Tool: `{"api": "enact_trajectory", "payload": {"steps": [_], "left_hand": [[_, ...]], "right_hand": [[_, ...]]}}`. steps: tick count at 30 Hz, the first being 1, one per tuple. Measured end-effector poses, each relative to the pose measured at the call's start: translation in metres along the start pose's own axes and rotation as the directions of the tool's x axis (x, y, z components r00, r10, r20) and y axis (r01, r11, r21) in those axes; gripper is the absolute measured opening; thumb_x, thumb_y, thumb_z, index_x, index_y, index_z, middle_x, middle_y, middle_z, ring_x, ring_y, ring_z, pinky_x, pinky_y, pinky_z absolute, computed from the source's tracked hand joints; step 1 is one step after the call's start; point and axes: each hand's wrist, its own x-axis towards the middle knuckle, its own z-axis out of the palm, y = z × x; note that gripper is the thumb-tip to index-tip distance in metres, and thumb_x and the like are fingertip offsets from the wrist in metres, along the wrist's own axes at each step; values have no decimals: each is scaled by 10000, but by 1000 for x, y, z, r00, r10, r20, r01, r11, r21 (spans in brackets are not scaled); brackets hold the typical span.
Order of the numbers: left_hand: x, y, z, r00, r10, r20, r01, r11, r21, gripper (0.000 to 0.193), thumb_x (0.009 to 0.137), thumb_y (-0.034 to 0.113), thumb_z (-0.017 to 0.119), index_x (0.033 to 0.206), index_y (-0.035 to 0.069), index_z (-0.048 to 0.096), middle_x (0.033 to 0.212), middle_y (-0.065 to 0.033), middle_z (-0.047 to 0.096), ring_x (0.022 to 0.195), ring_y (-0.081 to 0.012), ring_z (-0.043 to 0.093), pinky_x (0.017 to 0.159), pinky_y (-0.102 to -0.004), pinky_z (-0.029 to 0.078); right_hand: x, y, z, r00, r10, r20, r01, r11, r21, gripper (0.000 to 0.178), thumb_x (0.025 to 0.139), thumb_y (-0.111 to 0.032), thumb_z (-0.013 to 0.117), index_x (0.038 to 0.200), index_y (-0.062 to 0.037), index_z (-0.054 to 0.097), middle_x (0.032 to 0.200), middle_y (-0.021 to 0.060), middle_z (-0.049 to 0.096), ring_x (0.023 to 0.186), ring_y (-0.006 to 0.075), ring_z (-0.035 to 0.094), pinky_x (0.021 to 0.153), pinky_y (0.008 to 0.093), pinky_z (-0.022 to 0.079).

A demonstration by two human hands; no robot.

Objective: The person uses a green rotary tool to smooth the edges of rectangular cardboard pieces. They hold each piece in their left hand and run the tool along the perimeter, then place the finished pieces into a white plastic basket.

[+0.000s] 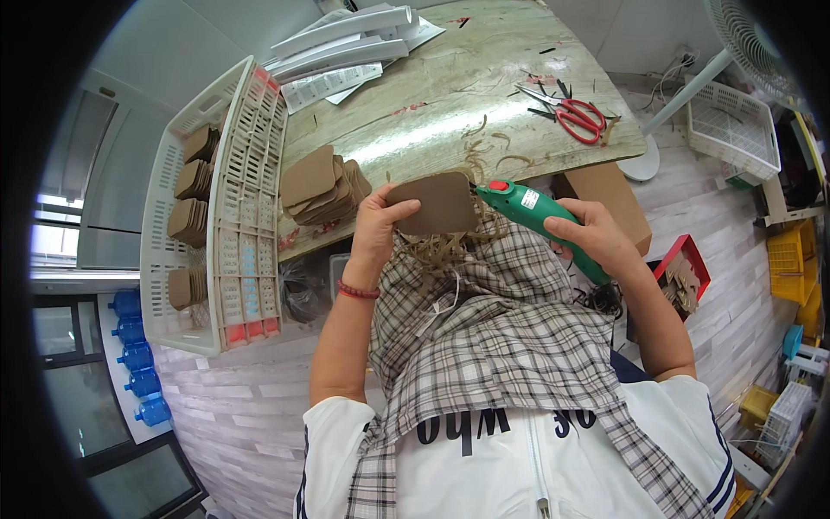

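Note:
Between the thumb and fingers of my left hand (379, 227) is a flat brown piece (437, 204) with rounded corners, held over my lap. My right hand (596, 233) grips a green electric cutter (540, 216) with a red switch. The cutter's tip meets the piece's right edge, or comes very close to it. Thin brown trimmings (445, 249) lie on my checked apron (493, 346) just below the piece. To the left, a stack of similar brown pieces (316, 182) rests at the table's near edge.
A white plastic crate (220, 320) on the left holds several brown stacks (188, 221). Red-handled scissors (581, 121) and curled scraps (516, 160) lie on the table (380, 130), with papers (346, 52) at the back. At right are a cardboard box (627, 203), a red bin (699, 259) and a fan (752, 48).

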Motion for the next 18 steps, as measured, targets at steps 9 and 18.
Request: {"api": "enact_trajectory", "payload": {"steps": [9, 18], "left_hand": [[3, 3, -5, 998, 38, -48, -49, 967, -251, 149, 825, 14, 706, 972, 32, 686, 934, -66, 707, 805, -149, 662, 747, -290, 552], [3, 9, -4, 999, 43, 10, -42, 994, -99, 148, 837, 7, 682, 985, 13, 688, 911, -64, 708, 799, -136, 657, 743, -280, 539]], "right_hand": [[-3, -1, 2, 1000, -9, 27, 9, 1000, -20, 310, 901, -309, 646, 944, -5, 603, 705, 22, 572, 563, 70, 521, 534, 218, 428], [-5, 0, 0, 1000, 2, 25, -3, 1000, 12, 374, 876, -323, 684, 1015, 21, 641, 706, 28, 586, 571, 76, 525, 525, 227, 427]]}}
